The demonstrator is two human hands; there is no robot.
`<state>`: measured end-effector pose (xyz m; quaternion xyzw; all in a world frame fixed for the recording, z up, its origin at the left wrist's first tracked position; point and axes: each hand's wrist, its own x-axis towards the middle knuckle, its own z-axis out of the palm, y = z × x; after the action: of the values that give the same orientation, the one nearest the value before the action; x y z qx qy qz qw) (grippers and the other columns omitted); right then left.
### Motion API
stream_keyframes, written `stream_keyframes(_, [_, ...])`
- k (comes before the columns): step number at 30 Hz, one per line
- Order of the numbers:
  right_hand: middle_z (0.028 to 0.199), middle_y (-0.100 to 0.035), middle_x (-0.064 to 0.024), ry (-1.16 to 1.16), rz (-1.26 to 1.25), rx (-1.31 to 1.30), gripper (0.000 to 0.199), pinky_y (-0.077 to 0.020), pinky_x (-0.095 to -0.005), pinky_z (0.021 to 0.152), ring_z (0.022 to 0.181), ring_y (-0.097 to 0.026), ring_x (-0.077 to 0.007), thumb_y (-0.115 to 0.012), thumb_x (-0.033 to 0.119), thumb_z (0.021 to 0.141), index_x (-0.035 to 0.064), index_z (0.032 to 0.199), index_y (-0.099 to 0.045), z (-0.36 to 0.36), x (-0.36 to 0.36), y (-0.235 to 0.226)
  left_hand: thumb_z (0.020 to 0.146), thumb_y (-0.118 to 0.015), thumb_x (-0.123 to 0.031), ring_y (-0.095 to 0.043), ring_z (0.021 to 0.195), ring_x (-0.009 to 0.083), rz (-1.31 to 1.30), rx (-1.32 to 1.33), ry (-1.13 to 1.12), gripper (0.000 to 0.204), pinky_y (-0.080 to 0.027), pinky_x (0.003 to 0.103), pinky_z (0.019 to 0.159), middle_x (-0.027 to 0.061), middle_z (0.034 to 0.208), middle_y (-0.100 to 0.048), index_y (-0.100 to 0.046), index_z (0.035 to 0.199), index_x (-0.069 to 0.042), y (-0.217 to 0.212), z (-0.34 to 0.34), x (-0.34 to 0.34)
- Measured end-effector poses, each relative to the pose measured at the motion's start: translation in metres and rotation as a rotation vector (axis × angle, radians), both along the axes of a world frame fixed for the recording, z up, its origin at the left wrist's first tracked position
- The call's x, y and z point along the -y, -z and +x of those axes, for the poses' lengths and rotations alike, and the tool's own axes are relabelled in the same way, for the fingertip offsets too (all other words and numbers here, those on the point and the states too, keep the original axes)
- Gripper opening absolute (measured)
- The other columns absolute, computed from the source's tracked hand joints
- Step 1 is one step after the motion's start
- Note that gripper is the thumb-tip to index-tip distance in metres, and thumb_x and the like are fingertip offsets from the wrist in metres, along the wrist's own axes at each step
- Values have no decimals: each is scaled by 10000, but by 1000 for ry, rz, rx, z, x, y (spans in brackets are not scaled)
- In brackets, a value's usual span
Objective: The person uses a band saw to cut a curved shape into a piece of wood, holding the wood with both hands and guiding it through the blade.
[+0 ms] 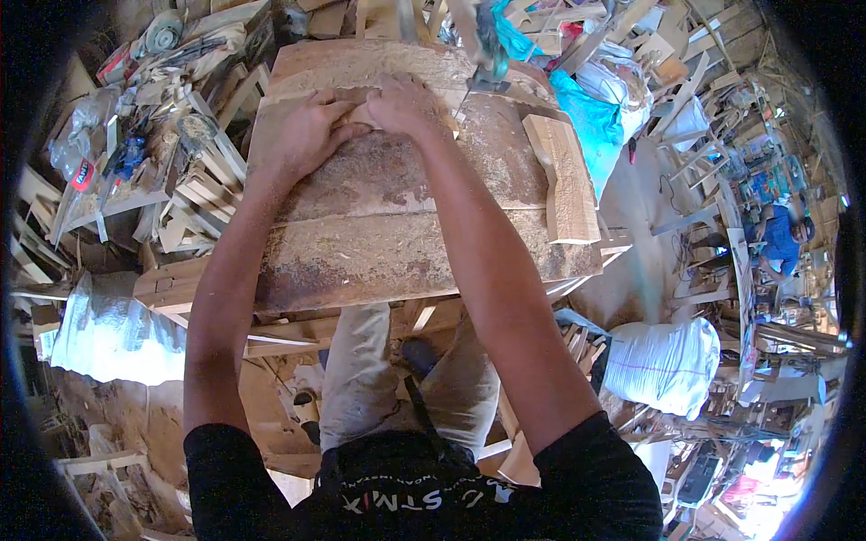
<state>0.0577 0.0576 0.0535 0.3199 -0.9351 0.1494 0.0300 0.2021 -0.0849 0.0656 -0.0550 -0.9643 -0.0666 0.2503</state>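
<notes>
Both of my hands are at the far part of a worn wooden saw table [361, 243] dusted with sawdust. My left hand [316, 131] is closed on a small pale piece of wood [361, 115], thumb toward me. Fingers bent, my right hand [401, 104] presses on the same piece from its right side. Most of the wood is hidden under my fingers. Just right of my right hand, a thin saw blade [467, 93] comes down from a greenish machine guide [492, 68]. A shaped wooden block [561, 180] lies on the table's right edge.
Stacked offcuts [207, 194] crowd the left side, near a plastic bottle [77, 167]. A turquoise sack [591, 122] stands against the table's right side. Nearer, a white sack [663, 365] sits at the lower right. Another person [780, 239] is far off at the right.
</notes>
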Motion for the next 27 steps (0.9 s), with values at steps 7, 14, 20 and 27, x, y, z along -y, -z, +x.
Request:
stream_keyframes(7, [1623, -376, -219, 14, -66, 72, 646, -238, -505, 1259, 1504, -337, -407, -403, 381, 993, 60, 1552, -430, 3, 4, 9, 911, -749, -378, -646, 1123, 394, 133, 146, 14, 477, -538, 470, 951, 171, 1242, -661, -694, 1250, -46, -10, 10, -8])
stream_keyframes(14, [1680, -284, -191, 22, -101, 86, 692, -204, -534, 1275, 1538, -260, -440, -398, 538, 986, 166, 1569, -434, -5, 3, 20, 897, -764, -403, -667, 1099, 391, 113, 22, 77, 490, -550, 465, 915, 175, 1201, -683, -705, 1221, -41, -6, 7, -9])
stream_keyframes(20, [1655, -318, -226, -24, -144, 105, 716, -216, -525, 1270, 1521, -297, -444, -452, 521, 958, 136, 1561, -440, -5, 0, 18, 882, -785, -384, -668, 1071, 382, 91, 80, 3, 439, -551, 458, 894, 172, 1183, -687, -733, 1138, -31, -15, 13, -20])
stream_keyframes(27, [1574, -432, -255, 7, -168, 5, 682, -277, -519, 1238, 1473, -383, -435, -444, 402, 962, 48, 1545, -435, 2, 0, 11, 879, -736, -497, -716, 910, 327, -75, -115, 25, 482, -560, 442, 767, 96, 1005, -723, -748, 1225, -161, -4, 3, -15])
